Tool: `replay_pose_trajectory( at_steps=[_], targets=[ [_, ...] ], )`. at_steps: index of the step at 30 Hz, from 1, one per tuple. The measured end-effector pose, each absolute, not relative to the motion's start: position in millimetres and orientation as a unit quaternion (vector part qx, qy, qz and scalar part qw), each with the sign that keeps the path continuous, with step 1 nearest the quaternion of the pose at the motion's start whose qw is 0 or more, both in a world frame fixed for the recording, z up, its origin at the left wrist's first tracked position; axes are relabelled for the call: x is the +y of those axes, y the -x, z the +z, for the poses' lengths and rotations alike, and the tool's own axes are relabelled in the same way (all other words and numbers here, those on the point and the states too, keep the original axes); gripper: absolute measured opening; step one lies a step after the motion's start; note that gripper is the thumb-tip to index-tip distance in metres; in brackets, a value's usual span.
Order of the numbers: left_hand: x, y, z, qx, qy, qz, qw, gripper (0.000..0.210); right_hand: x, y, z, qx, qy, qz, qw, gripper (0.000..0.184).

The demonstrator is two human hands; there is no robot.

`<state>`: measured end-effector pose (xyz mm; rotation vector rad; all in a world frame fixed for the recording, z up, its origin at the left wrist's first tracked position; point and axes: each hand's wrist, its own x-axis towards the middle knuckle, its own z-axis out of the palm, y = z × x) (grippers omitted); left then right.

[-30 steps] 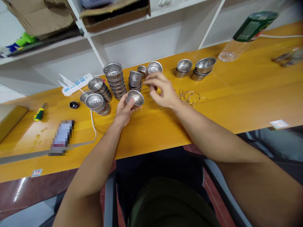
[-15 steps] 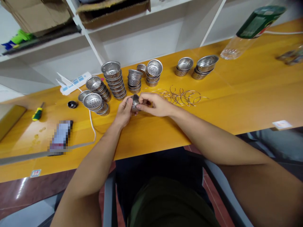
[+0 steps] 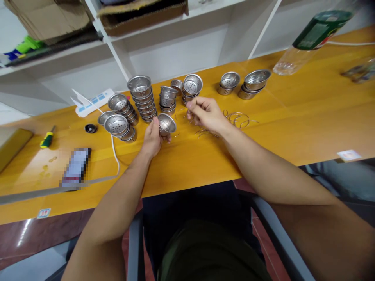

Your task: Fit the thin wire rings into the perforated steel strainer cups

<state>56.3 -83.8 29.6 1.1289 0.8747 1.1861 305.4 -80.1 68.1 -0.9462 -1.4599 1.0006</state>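
My left hand (image 3: 152, 139) is closed on a small metal filter basket (image 3: 166, 124) with a perforated bottom, its open top tilted up towards me. To the right of it, my right hand (image 3: 206, 112) hovers above a loose pile of thin bent wire rings (image 3: 238, 119). Its thumb and fingers are pinched together; what lies between them, if anything, I cannot make out. Behind my left hand rises a tall stack of filter baskets (image 3: 140, 88). Shorter stacks stand to the left (image 3: 116, 125) and behind my right hand (image 3: 192, 85).
Farther right are more basket stacks (image 3: 230, 81) and a clear bottle (image 3: 310, 41) with a green label. On the left lie a phone (image 3: 76, 168), a screwdriver (image 3: 47, 138), a small dark round piece (image 3: 90, 128) and a power strip (image 3: 95, 102) with a white cable. Shelves stand behind the table.
My right hand has come away from the basket and moved right, over the wire rings. The basket in my left hand has turned so that its inside faces me.
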Motion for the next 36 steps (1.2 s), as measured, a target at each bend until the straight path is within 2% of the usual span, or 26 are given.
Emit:
replay_pose_trajectory(
  at_steps=[2,5,8,11,12,14,16,17,20,22,27,32,34,36],
  targets=[
    [-84.4,-55.9,33.2,0.362,-0.484,0.523,0.601,0.082,-74.2,-319.6,57.1,-0.694,0.439,0.322,0.471,0.067],
    [-85.8,-55.8,39.7,0.337,-0.478,0.528,0.616,0.087,-72.0,-329.5,42.1,-0.755,0.482,0.211,0.391,0.05],
    [-86.8,-55.9,41.7,0.331,-0.477,0.519,0.627,0.086,-77.6,-326.3,37.6,-0.773,0.458,0.161,0.409,0.074],
    [-87.7,-56.5,38.4,0.33,-0.491,0.502,0.63,0.084,-87.3,-313.2,41.1,-0.806,0.359,0.201,0.426,0.106],
    [-88.0,-56.6,37.0,0.328,-0.496,0.5,0.63,0.086,-90.3,-308.3,43.2,-0.817,0.33,0.214,0.422,0.109],
    [-88.9,-56.3,35.1,0.32,-0.505,0.492,0.633,0.089,-93.9,-302.3,48.7,-0.825,0.305,0.221,0.422,0.099],
    [-89.6,-54.7,34.8,0.314,-0.509,0.482,0.64,0.09,-91.4,-305.8,56.9,-0.809,0.329,0.198,0.445,0.087],
    [-89.8,-53.6,35.1,0.316,-0.511,0.477,0.642,0.089,-86.8,-312.1,62.0,-0.793,0.353,0.18,0.462,0.086],
    [-90.1,-50.4,36.4,0.335,-0.516,0.471,0.632,0.087,-58.5,-344.9,76.3,-0.728,0.437,0.108,0.517,0.092],
    [-90.7,-49.4,36.8,0.346,-0.522,0.468,0.624,0.085,-30.4,-368.9,79.2,-0.699,0.465,0.074,0.538,0.086],
    [-94.9,-49.7,37.7,0.356,-0.54,0.446,0.618,0.078,29.1,-395.1,59.3,-0.724,0.477,0.071,0.493,0.093],
    [-92.3,-46.7,33.7,0.356,-0.557,0.46,0.593,0.076,11.2,-378.1,65.5,-0.738,0.468,0.089,0.479,0.099],
    [-88.3,-44.3,28.3,0.348,-0.582,0.483,0.555,0.074,-14.5,-366.9,79.8,-0.737,0.456,0.074,0.493,0.087],
    [-84.2,-41.7,22.1,0.332,-0.618,0.501,0.507,0.069,-38.5,-359.6,92.1,-0.74,0.439,0.039,0.509,0.063]
  ],
)
